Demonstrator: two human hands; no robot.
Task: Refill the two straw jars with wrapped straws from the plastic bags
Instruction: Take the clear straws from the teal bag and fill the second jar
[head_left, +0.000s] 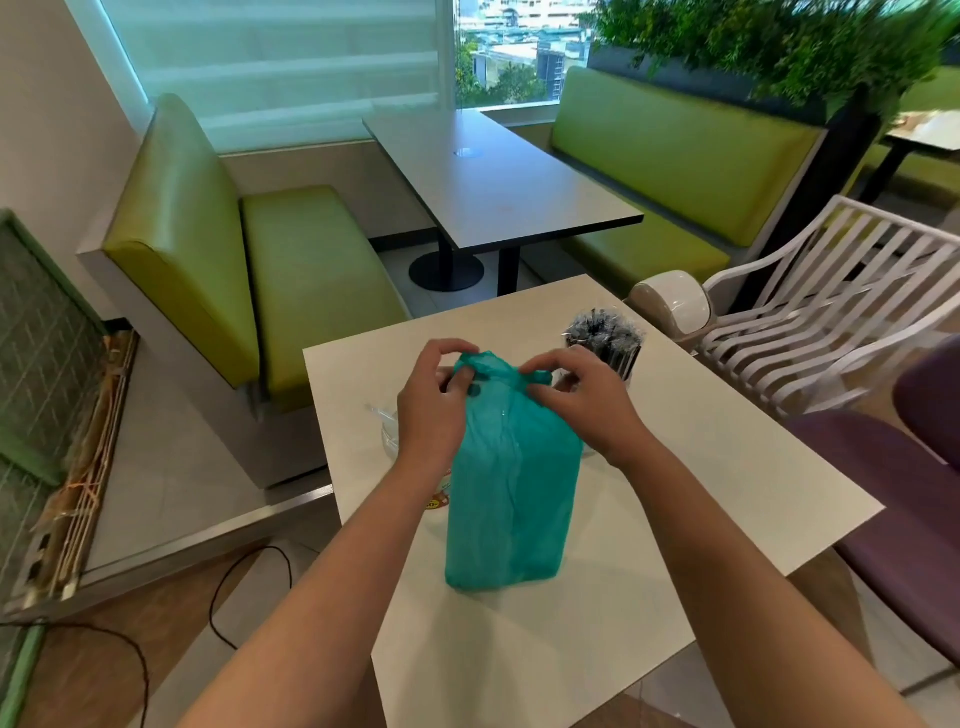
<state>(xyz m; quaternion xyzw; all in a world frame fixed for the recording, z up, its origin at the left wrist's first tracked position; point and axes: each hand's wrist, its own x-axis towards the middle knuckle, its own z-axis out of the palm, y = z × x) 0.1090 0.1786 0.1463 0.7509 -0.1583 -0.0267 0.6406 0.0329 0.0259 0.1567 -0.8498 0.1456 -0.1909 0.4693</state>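
A teal plastic bag (511, 499) stands upright near the middle of the white surface (701, 499), its base resting on the top and its body tall and filled out; its contents cannot be made out through the plastic. Both hands work at the gathered neck of the bag. The left hand (434, 405) has its grip pinched on the bunched plastic on the left side of the neck, thumb and fingertips closed on the fold. The right hand (582, 400) has its grip likewise closed on the twisted plastic on the right side of the neck, fingers curled in toward the knot. Behind the bag and to its right, a jar of straws (605, 340) stands on the surface, packed with dark straws in clear wrappers whose tips rise above the right hand; the jar's lower part is hidden by that hand. To the left of the bag, just past the left wrist, the clear rim of what appears to be a second jar (388, 434) shows, mostly covered by the forearm. A small yellow and red label (436, 501) shows at the bag's lower left edge, against the forearm. Beyond the bag lie a green bench (291, 270) and a grey table (498, 182); a white slatted chair (831, 312) stands to its right.
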